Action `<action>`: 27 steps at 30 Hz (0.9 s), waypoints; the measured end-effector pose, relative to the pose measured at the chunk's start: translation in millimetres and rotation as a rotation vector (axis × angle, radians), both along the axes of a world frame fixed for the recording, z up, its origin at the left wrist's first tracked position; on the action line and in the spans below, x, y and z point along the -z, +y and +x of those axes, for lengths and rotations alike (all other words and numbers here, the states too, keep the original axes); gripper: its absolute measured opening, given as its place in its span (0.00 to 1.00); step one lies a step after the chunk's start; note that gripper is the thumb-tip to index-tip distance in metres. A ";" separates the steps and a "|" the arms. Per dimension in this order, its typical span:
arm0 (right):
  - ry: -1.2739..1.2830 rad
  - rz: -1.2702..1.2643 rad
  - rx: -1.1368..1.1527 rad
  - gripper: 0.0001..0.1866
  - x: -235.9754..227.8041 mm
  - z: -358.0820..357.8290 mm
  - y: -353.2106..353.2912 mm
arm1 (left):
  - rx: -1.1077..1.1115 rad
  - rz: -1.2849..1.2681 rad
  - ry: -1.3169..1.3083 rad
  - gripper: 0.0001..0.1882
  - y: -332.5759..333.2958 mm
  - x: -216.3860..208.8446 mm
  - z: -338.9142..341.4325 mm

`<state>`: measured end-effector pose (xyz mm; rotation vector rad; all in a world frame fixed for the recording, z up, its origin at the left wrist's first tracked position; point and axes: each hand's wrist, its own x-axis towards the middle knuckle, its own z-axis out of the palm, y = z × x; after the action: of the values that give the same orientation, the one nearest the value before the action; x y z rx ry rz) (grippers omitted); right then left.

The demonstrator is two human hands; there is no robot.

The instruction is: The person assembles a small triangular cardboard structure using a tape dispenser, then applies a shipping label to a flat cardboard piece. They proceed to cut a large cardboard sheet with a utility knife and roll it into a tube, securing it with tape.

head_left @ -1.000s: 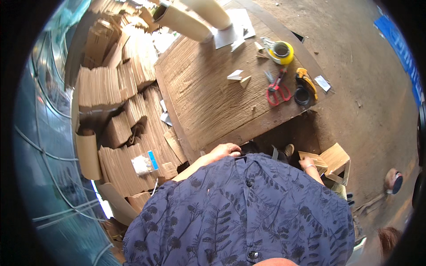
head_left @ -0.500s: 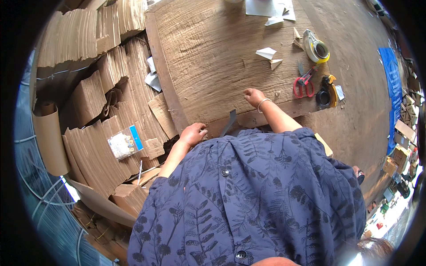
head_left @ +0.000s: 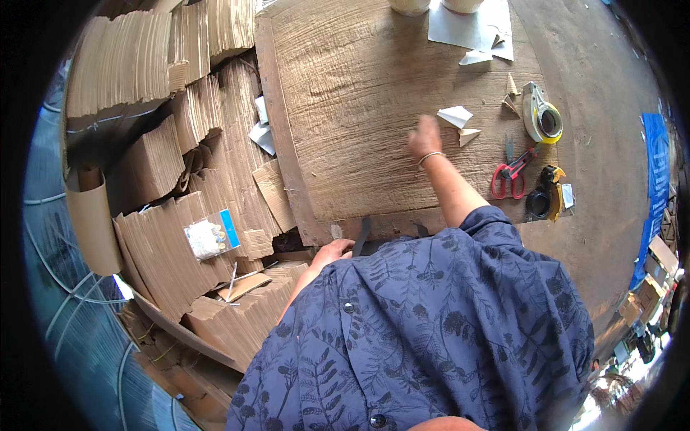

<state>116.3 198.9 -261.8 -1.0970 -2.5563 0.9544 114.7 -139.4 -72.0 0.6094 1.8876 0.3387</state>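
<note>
My right hand reaches over the wooden tabletop, a band round its wrist. Motion smears its fingers, so whether they hold anything is unclear. It is nearest to a white folded paper piece; a smaller cream folded piece lies just beyond. At the table's near edge my left hand rests with its fingers loosely apart and nothing visible in them. A dark strip lies beside it over the edge. Red-handled scissors lie to the right of my right forearm.
On the table's right side are a tape dispenser and a black-and-yellow tape cutter. Two pale containers stand on white paper at the far edge. Stacked cardboard fills the left, with a plastic packet on top.
My right hand has moved away from the near edge, farther over the table towards the folded papers. My left hand stays by the near edge. The whole view has shifted.
</note>
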 end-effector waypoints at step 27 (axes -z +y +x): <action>0.061 -0.215 -0.174 0.22 -36.8 100.5 112.1 | 0.177 0.455 0.562 0.18 261.8 -73.9 -158.1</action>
<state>216.7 311.0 -225.0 -0.8894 -2.5786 1.3101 -43.4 122.4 2.0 1.2742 2.2799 0.5268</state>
